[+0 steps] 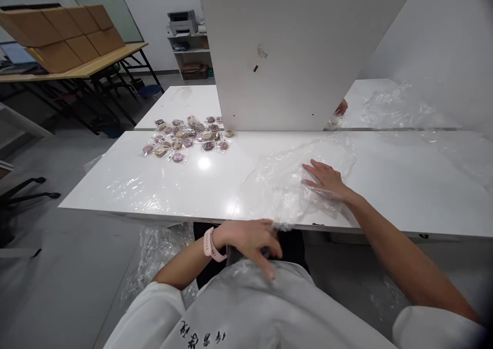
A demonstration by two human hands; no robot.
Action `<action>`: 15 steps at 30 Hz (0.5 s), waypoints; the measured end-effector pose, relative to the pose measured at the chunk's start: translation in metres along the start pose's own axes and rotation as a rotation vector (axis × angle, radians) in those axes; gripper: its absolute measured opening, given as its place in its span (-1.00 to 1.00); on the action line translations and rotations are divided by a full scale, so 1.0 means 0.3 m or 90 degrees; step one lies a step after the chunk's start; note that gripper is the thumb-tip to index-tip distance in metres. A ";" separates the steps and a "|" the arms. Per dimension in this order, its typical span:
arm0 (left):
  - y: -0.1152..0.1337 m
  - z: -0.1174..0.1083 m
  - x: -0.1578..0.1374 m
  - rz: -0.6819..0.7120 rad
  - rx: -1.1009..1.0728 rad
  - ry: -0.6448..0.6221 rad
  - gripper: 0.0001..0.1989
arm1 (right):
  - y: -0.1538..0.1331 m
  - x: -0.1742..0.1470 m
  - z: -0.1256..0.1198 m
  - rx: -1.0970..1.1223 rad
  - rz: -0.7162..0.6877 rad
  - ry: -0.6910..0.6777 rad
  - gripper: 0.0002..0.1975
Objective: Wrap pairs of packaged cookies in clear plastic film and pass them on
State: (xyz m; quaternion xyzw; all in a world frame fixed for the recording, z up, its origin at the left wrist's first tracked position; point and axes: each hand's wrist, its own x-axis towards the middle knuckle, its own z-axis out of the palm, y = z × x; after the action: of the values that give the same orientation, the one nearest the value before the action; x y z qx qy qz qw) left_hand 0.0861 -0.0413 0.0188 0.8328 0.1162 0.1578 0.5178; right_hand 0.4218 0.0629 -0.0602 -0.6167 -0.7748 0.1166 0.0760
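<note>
A large crumpled sheet or bag of clear plastic film [275, 182] is spread on the white table, with its near edge at the table's front. My right hand [325, 179] lies on the film with fingers spread, and some film is bunched around its wrist. Just off the front edge, above my lap, is my left hand [256, 241], with a pink wristband [212, 245]. Its fingers are bent but apart, and I see nothing held in them. Back left on the table lies a pile of small round items in clear wrappers [187, 135], pink, brown and yellowish.
A white upright panel [285, 51] stands along the table's back; past its right side shows another person's hand [341, 107]. More clear film [400, 102] lies at right, and film [154, 256] hangs below the table at left. Cardboard boxes [73, 35] stand on a wooden table.
</note>
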 end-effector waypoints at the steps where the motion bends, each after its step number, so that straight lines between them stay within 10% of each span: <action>1: 0.008 -0.007 -0.012 -0.014 -0.052 -0.085 -0.77 | 0.012 -0.022 -0.020 -0.005 0.004 -0.007 -0.32; 3: 0.032 -0.048 -0.049 -0.090 -0.124 -0.117 -0.79 | 0.027 -0.056 -0.074 -0.013 0.040 -0.013 -0.37; 7: 0.074 -0.148 -0.079 -0.188 0.007 0.231 -0.64 | -0.035 -0.054 -0.160 -0.026 0.093 0.099 -0.44; 12: -0.005 -0.256 -0.012 -0.288 0.158 0.191 -0.64 | -0.233 0.061 -0.069 0.006 -0.148 -0.070 -0.34; 15: -0.143 -0.399 0.007 -0.480 0.374 0.527 -0.48 | -0.314 0.123 0.036 -0.036 -0.161 -0.088 -0.26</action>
State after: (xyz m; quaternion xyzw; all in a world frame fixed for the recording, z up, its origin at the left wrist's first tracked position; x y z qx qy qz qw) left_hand 0.0407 0.0770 0.0299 0.7121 0.6306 0.2354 0.1995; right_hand 0.3222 0.0779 -0.0456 -0.5063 -0.8528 0.1263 0.0191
